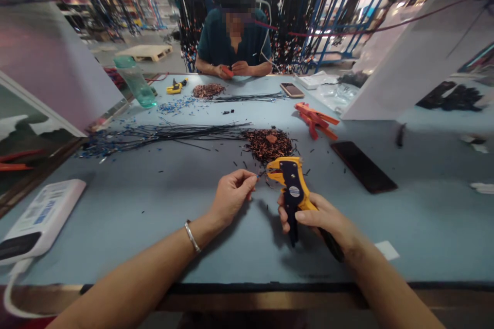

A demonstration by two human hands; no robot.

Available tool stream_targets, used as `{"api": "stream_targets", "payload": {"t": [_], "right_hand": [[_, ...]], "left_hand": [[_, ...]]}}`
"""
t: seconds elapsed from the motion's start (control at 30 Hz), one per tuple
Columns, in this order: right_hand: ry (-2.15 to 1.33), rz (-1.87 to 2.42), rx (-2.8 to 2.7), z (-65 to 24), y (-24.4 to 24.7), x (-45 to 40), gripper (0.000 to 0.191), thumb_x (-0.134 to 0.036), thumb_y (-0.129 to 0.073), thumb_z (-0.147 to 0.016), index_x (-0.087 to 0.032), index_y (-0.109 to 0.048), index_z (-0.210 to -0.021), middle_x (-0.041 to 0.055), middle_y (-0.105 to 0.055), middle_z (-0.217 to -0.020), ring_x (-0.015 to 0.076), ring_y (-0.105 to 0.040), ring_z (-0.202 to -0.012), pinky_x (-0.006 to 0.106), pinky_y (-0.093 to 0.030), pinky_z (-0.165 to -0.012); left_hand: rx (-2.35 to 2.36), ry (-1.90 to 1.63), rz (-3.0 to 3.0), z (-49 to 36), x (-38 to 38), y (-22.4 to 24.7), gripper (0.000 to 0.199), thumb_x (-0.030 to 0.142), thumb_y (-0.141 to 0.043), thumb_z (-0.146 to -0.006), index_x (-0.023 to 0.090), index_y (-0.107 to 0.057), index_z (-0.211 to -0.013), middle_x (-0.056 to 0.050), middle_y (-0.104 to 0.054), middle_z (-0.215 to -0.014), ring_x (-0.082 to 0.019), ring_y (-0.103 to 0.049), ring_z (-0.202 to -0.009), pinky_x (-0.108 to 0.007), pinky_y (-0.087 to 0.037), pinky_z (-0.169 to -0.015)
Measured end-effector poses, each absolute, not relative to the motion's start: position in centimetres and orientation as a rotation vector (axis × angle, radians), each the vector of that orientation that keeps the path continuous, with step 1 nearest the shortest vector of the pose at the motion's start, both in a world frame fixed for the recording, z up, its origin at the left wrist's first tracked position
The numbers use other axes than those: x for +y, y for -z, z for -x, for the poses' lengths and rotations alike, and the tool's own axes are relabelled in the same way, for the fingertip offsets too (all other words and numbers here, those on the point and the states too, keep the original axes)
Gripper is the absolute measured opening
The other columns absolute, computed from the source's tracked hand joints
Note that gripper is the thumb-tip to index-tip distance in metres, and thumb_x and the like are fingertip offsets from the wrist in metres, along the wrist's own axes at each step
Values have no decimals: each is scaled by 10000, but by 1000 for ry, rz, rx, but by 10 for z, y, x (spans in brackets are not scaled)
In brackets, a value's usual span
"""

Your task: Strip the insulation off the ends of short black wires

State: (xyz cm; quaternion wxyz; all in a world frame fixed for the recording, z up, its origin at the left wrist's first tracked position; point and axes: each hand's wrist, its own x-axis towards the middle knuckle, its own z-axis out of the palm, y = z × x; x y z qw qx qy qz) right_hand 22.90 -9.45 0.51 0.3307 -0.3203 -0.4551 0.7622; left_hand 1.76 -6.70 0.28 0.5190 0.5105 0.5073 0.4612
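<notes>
My right hand (pixel 311 213) is wrapped round the handles of a yellow and dark blue wire stripper (pixel 293 185), whose jaws point up and to the left. Just left of those jaws, my left hand (pixel 235 193) pinches a tiny blue piece (pixel 257 177) between thumb and forefinger; a small gap separates it from the tool. Behind the stripper lies a pile of short black and copper-coloured scraps (pixel 270 144). A bundle of long black wires (pixel 181 133) with blue ends stretches to the left of that pile.
Orange-handled pliers (pixel 314 121) and a black phone (pixel 363 167) lie to the right. A white power bank (pixel 42 221) is at the left. Across the table sits a person (pixel 233 46) holding a red tool, near a green bottle (pixel 137 82), another scrap pile and a second phone (pixel 292 90).
</notes>
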Motion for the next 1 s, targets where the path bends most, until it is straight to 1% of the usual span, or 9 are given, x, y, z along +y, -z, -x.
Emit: {"api": "stream_targets", "payload": {"t": [0.2,0.27,0.4,0.5,0.57,0.63,0.7,0.87,1.0], "right_hand": [[-1854,860,-1421,-221,-14,-98,345,-391,-675,-753,-153,-579,-983,43,-623,-838,183,-605,-715,312,-466,-682],[-1629,953,-1582,-220,-17,-100,274,-374,-625,-789,-165,-578,-959,40,-616,-836,189,-595,-731,313,-464,-680],[-961,1182,-1878,-218,-20,-106,138,-258,-569,-810,-185,-562,-926,30,-614,-802,180,-575,-686,302,-456,-647],[-568,1159,-2034,-213,-16,-108,260,-193,-553,-790,-187,-527,-1049,65,-645,-881,209,-613,-747,316,-480,-672],[-408,1125,-2135,-210,-10,-107,351,-177,-541,-770,-179,-501,-1118,110,-651,-963,252,-631,-834,349,-500,-711],[-327,1146,-2203,-208,-5,-106,405,-176,-539,-746,-169,-490,-1148,142,-647,-998,287,-633,-875,389,-512,-733],[-303,1180,-2224,-207,-2,-105,427,-180,-539,-735,-162,-486,-1158,156,-644,-1008,303,-634,-885,415,-519,-743],[-300,1176,-2224,-208,-3,-104,431,-174,-522,-734,-162,-481,-1163,158,-647,-1017,302,-640,-891,422,-532,-752],[-253,1173,-2224,-209,-3,-103,436,-156,-511,-711,-139,-494,-1147,171,-653,-1008,308,-641,-888,426,-536,-754]], "left_hand": [[1120,-1070,-1178,-23,-75,-5,244,377,-645,-757,135,-627,-738,39,-527,-568,-66,-444,-469,-198,-367,-480],[1091,-1087,-1153,-24,-77,-6,252,388,-656,-754,138,-629,-760,38,-534,-574,-68,-452,-469,-198,-375,-475],[1030,-1096,-1096,-25,-80,-5,268,399,-689,-745,137,-640,-772,35,-544,-582,-64,-456,-470,-190,-384,-471],[958,-1091,-1049,-26,-80,-3,263,391,-706,-744,135,-660,-775,20,-577,-614,-62,-468,-488,-184,-394,-486],[908,-1092,-999,-28,-81,-3,253,376,-729,-731,141,-680,-812,0,-629,-686,-77,-518,-555,-194,-441,-552],[877,-1091,-963,-28,-82,-3,251,366,-753,-711,154,-688,-829,-9,-662,-745,-96,-559,-630,-215,-478,-637],[880,-1082,-966,-29,-82,-4,252,376,-757,-704,159,-685,-810,-10,-667,-753,-105,-568,-652,-222,-485,-657],[945,-1009,-1113,-28,-82,-6,330,469,-732,-690,149,-653,-705,-10,-618,-650,-93,-497,-546,-200,-432,-521],[964,-948,-1272,-26,-82,-8,404,531,-718,-671,143,-615,-620,12,-547,-544,-81,-433,-476,-203,-393,-476]]}}
